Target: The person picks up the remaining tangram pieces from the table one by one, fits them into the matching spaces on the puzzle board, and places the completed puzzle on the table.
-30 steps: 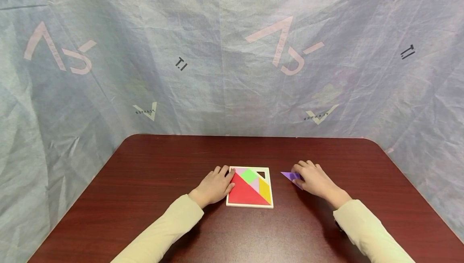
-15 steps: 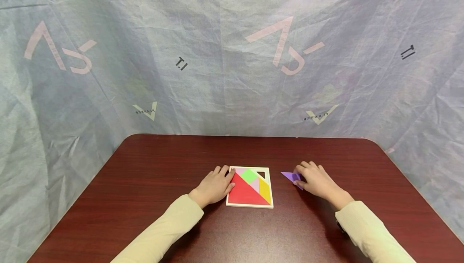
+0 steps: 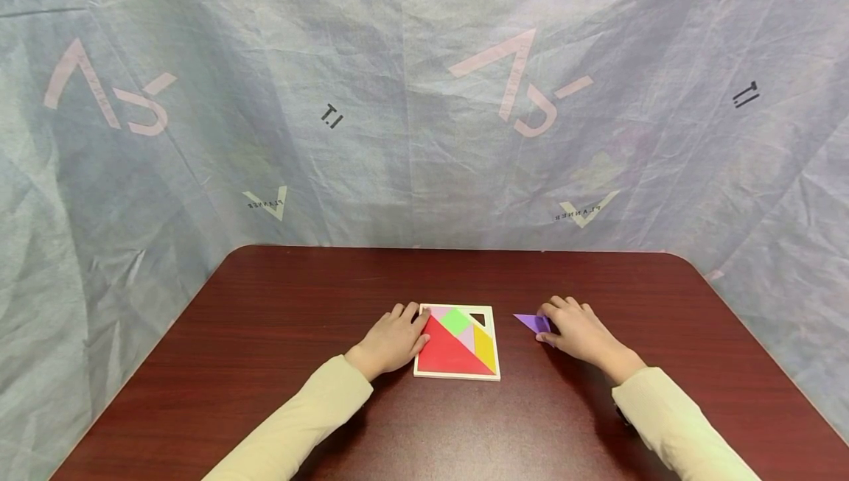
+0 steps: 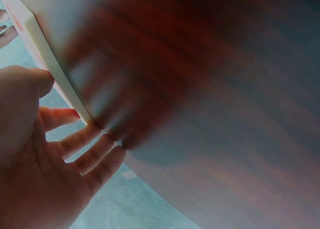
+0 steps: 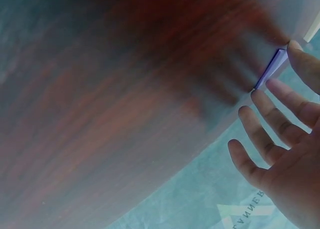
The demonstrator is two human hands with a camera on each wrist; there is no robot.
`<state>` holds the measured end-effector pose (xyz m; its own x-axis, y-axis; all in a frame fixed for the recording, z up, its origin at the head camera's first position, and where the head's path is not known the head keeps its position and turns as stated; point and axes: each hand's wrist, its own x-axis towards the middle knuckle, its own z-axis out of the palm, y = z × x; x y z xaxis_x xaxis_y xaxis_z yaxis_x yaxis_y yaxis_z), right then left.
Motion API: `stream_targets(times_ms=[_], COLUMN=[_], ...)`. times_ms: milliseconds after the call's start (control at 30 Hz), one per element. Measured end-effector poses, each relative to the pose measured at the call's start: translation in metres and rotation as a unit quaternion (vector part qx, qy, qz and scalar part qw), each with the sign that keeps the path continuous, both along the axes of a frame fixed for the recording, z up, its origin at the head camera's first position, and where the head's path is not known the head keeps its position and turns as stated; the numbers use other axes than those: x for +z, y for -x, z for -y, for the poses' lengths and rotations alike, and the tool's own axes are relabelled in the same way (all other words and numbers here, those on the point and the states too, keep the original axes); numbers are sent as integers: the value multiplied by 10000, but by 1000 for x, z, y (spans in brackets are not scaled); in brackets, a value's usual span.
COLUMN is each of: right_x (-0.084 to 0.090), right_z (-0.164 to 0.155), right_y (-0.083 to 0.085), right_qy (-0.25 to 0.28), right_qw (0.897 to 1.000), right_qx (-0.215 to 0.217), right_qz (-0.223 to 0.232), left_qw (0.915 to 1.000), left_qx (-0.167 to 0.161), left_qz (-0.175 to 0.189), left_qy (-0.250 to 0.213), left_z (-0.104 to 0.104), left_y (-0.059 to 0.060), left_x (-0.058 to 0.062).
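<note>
A square tangram puzzle board (image 3: 458,376) with a white frame lies flat on the table, holding red, pink, green and yellow pieces. Its far right corner shows bare white with a dark triangular opening. At the board's left edge rests my left hand (image 3: 390,341); thumb and index finger touch the rim, while the other fingers (image 4: 100,154) extend onto the tabletop. Right of the board, my right hand (image 3: 575,328) pinches a purple triangle piece (image 3: 530,322) by its edges between thumb and index finger. Its remaining fingers (image 5: 260,129) are spread and lightly bent.
A dark red wooden table (image 3: 318,289) with rounded far corners carries everything. Behind it and at the sides hangs a grey printed cloth (image 3: 411,98). Tabletop lies between the board and the purple piece.
The right hand's fingers have shifted very slightly on the purple triangle piece, which stays in about the same place. The left hand and the board have not moved.
</note>
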<state>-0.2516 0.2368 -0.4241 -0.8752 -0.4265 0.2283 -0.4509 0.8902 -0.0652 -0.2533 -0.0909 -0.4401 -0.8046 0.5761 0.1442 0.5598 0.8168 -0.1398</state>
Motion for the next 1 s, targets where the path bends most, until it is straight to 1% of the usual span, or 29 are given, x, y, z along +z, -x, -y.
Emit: stream_targets(times_ms=[333, 600, 1000], right_x=[1, 1, 1], right_z=[2, 3, 3], right_y=[1, 2, 2], right_qy=[-27, 69, 90], right_qw=[9999, 9998, 9998], right_qx=[-26, -39, -49], right_qz=[94, 208, 189], left_qw=[10000, 9999, 9999], left_qx=[-33, 25, 27], left_qz=[-39, 100, 123], left_qy=[27, 4, -14], left_z=[0, 0, 0], left_y=[0, -1, -1], left_x=[1, 4, 3])
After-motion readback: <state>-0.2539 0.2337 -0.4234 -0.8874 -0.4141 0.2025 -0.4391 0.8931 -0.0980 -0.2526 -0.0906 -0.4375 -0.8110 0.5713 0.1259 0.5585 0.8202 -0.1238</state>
